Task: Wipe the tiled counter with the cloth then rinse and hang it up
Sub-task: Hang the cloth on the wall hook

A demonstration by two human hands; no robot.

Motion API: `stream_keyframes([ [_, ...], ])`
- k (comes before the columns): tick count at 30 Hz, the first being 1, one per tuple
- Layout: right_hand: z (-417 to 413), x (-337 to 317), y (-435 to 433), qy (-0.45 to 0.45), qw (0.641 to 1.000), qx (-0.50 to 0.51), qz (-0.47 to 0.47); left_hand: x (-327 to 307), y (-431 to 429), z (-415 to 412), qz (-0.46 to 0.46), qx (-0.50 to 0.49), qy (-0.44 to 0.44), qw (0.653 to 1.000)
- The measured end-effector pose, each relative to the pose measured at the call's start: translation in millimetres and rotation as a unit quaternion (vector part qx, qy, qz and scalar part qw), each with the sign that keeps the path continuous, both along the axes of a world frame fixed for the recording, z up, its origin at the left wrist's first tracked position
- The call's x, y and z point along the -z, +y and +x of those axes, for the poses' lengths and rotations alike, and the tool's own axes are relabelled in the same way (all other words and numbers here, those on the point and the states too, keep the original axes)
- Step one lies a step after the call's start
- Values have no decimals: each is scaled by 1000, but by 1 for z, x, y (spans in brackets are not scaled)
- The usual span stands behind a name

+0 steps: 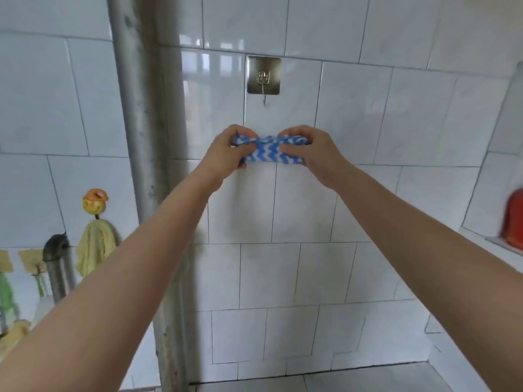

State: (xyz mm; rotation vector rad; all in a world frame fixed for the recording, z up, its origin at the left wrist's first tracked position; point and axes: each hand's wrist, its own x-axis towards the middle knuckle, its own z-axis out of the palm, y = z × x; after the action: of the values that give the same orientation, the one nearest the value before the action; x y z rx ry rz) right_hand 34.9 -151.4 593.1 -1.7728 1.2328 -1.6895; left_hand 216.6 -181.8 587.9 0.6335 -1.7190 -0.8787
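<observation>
Cloth (271,152), blue with white zigzags, was bunched into a short roll and held up in the air in front of the wall (353,108), below the hook (263,80) and not touching it. In the head view the left hand (226,154) gripped one end, fingers curled over the top and thumb underneath; the right hand (314,154) gripped the other end the same way. Both arms were stretched forward and up. The hook sat on a shiny square plate stuck to the tiles, and nothing hung on it.

Judging by this, the hanging-up step was in hand, with wiping and rinsing presumably done, though the frame could not show whether the cloth was wet. Whether it had a loop could not be told. The next move likely called for raising it to the hook and catching a fold, loop or corner over the wire tip, which meant opening out the bunch first.

A grey pipe (141,137) ran down the wall to the left. Further left a yellow rag (94,250) hung from a smiley hook (94,203). A blurred red thing (513,219) stood in a niche at the right edge. A strip of the counter (339,377) showed at the bottom.
</observation>
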Motion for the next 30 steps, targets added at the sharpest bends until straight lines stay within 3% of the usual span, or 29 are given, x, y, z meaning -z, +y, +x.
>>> stream_keyframes([
  [3, 1, -44, -8, 11, 997, -3, -74, -39, -12, -1, -10, -2, 76, 997],
  [11, 11, -100, -47, 10, 980, 84, -180, -90, -55, -16, -113, -95, 130, 981],
  [16, 8, -91, -62, 46, 967, 167, -188, -85, -77, -29, -138, -185, 89, 969],
  [22, -7, -60, -70, 152, 945, 245, -156, -59, -75, -37, -195, -310, -33, 930],
  [25, -6, -48, -69, 160, 942, 244, -163, -43, -73, -39, -168, -308, -15, 936],
  [30, 0, -31, -69, 86, 974, 184, -103, -28, -74, -38, -132, -239, -45, 961],
])
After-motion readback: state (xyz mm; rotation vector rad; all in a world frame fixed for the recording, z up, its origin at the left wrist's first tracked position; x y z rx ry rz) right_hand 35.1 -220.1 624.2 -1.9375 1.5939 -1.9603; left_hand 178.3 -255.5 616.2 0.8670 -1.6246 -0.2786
